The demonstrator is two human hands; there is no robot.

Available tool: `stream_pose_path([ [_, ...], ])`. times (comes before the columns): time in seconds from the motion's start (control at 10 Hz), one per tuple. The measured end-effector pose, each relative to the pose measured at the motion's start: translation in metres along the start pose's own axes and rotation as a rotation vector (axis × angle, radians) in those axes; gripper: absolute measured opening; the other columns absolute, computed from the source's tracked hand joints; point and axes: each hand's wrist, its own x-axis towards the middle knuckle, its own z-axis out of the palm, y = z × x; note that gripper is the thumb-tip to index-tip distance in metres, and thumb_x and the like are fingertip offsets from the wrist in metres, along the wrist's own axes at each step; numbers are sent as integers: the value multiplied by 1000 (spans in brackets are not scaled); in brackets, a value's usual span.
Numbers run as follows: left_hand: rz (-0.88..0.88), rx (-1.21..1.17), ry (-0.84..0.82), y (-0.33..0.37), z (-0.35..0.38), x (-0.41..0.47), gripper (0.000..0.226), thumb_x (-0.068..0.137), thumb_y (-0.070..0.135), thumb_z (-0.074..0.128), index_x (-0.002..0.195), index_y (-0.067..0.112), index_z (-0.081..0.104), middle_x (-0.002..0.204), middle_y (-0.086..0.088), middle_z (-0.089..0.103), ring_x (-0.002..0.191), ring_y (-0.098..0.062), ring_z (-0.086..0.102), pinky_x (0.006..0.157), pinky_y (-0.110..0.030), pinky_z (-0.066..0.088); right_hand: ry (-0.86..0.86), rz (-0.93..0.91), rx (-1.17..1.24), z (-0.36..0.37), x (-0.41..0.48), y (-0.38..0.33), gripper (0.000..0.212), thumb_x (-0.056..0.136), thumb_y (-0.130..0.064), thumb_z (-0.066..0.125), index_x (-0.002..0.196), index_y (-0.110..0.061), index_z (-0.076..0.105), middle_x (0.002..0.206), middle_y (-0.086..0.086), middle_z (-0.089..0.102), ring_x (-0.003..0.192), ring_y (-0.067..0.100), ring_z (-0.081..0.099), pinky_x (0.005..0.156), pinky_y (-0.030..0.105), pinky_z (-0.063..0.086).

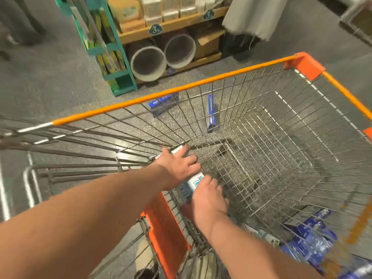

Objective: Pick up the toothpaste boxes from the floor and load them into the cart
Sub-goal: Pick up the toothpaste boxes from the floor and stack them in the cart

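Two hands down inside the wire cart, both on white toothpaste boxes at the near left corner of the basket. Left hand spread flat, fingers fanned over the top of the boxes, palm pressing down. Right hand wrapped round the near end of the same white stack, fingers curled in — blue print showing between the two hands. Stack low against the basket floor by the orange flap at the cart's near end; exact box count not readable, partly hidden under the hands.

More boxes outside the cart, on the floor: one blue box lying flat beyond the cart's left rim, seen through the mesh, and a second blue box standing on its narrow edge just right of it, well apart from the hands. Heap of blue boxes past the cart's right side, near bottom right corner of view — blurred, cannot tell how many.

Past the cart's left side: wooden shelf with two rolled mats underneath, green rack beside it. Rest of the basket floor bare mesh.
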Motion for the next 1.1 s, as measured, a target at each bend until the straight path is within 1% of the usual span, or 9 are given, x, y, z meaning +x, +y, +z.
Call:
stream_pose_path([
  [0.2,62,-13,-33,13,45,24,54,103,30,47,147,30,17,152,0,20,147,-33,10,99,-69,35,-53,24,-77,48,13,11,41,108,-14,24,149,-16,23,136,7,45,130,23,46,90,45,51],
  [0.3,75,-10,-55,15,54,30,53,105,30,42,151,29,15,154,-1,17,149,-33,7,103,-73,29,29,34,-44,70,17,11,32,105,-20,44,136,-14,40,121,9,52,115,24,57,73,43,56],
  [0.4,81,-12,-82,13,60,33,50,106,32,42,149,29,17,153,-1,18,150,-32,6,103,-74,27,108,-6,29,89,23,9,32,73,-10,84,89,-6,56,74,13,56,61,28,64,36,34,47],
  [0.5,81,-28,-114,15,68,37,49,105,31,47,147,28,21,154,-2,19,150,-30,6,101,-72,31,68,-67,-36,110,27,18,9,88,-15,55,80,-13,52,65,6,50,50,19,56,34,26,40],
  [0.7,87,-95,-216,18,70,38,60,104,28,51,152,32,15,165,-2,10,154,-31,-1,113,-73,20,-238,-13,248,131,27,18,55,67,-63,79,98,-20,67,88,7,40,69,11,50,50,22,42],
  [0.8,83,-140,-241,17,70,37,64,105,28,48,156,36,12,168,1,3,155,-28,-7,115,-72,13,-147,-6,-74,129,22,22,58,85,-53,73,124,-14,59,103,12,43,83,17,47,57,25,34],
  [0.9,74,-138,-239,16,75,36,69,106,33,46,158,41,1,169,5,-8,154,-26,-14,117,-70,5,-107,67,53,122,21,15,69,74,-54,76,135,-33,50,114,0,61,92,16,62,65,36,54],
  [1.0,104,-98,-260,17,70,33,85,99,35,58,159,36,-2,168,5,-11,153,-27,-16,118,-67,1,-221,-63,-63,112,13,29,63,91,-43,58,146,-31,29,134,10,48,116,32,54,88,58,48],
  [1.1,87,-102,-253,16,56,27,90,98,40,60,160,31,-3,169,4,-9,154,-25,-14,121,-63,4,-276,-42,-18,78,20,20,66,89,-35,63,141,-14,29,131,14,47,116,33,54,90,48,48],
])
